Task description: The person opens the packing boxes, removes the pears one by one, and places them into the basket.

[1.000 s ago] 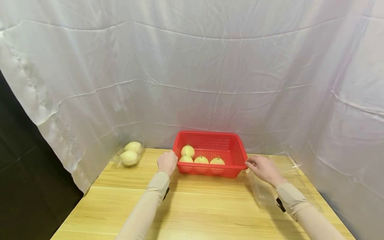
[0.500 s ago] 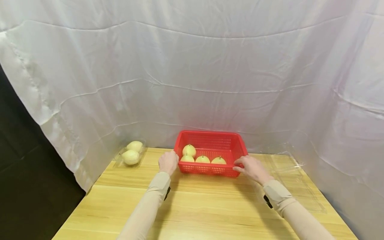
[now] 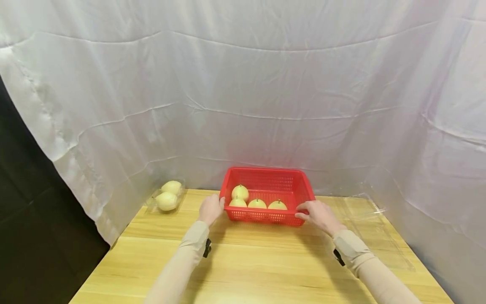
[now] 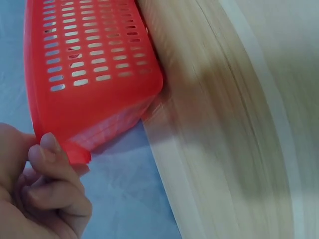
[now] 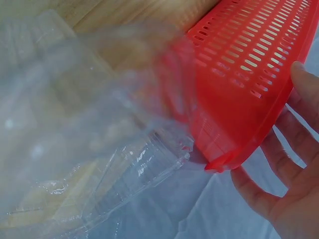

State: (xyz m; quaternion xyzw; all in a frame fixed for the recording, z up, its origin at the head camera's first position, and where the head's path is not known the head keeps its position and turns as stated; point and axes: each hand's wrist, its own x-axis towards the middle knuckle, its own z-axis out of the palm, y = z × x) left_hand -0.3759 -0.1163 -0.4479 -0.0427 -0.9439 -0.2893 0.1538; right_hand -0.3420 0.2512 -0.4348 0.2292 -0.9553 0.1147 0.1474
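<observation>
A red plastic basket [image 3: 262, 215] with slotted walls stands at the back of the table, in front of the curtain. Several pale yellow pears [image 3: 257, 203], stems showing, lie along its front and left side. At its front left corner my left hand [image 3: 211, 209] pinches the rim, fingers curled in the left wrist view. My right hand [image 3: 318, 214] holds the front rim near the right corner. In the right wrist view its thumb [image 5: 304, 79] lies on the rim, with the other fingers spread along the rim's far side.
Two more pears [image 3: 167, 201] sit in a clear plastic container [image 3: 152, 205] at the back left. Clear plastic packaging [image 3: 373, 236] lies on the right of the wooden table [image 3: 262, 270]. A pale curtain [image 3: 265, 93] surrounds the back and sides.
My right hand has moved left from the basket's right corner onto its front rim. My left hand has shifted slightly at the left corner, its thumb now showing. The basket stays in place.
</observation>
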